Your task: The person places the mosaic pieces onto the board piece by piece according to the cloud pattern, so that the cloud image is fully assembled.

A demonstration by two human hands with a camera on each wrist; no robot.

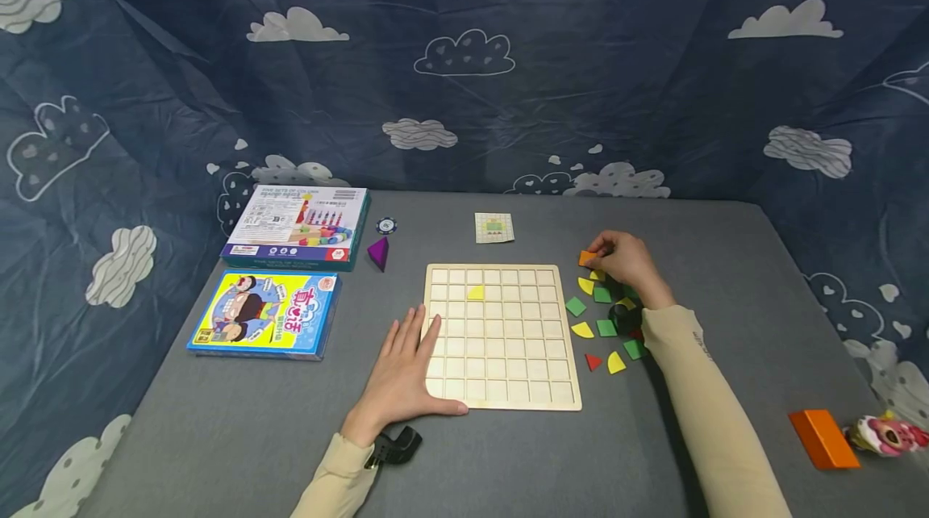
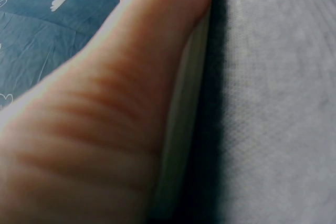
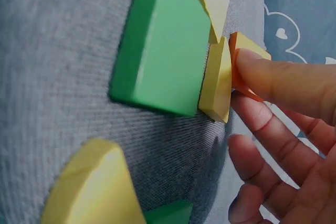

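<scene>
Two hands are at work and I would keep them in their separate jobs. My left hand (image 1: 406, 373) lies flat with straight fingers on the near-left corner of the wooden grid board (image 1: 502, 334), and the left wrist view shows the palm pressed right against the board's edge; that bracing is worth keeping so the board cannot slide on the grey table (image 1: 218, 437). My right hand (image 1: 624, 260) has its fingers curled and pinches an orange piece (image 1: 586, 258) at the far end of the loose pile (image 1: 606, 316), to the right of the board. In the right wrist view the fingertip (image 3: 252, 66) bears on the orange piece (image 3: 247, 45), which touches a yellow piece (image 3: 216, 80) lying against a green piece (image 3: 163, 45). My judgement: lift straight up, clear of the yellow neighbour, so nothing is dragged along. One yellow piece (image 1: 475, 292) already sits in a cell in the board's upper rows. Setting the orange one down flat and square to its cell should seat it cleanly.
</scene>
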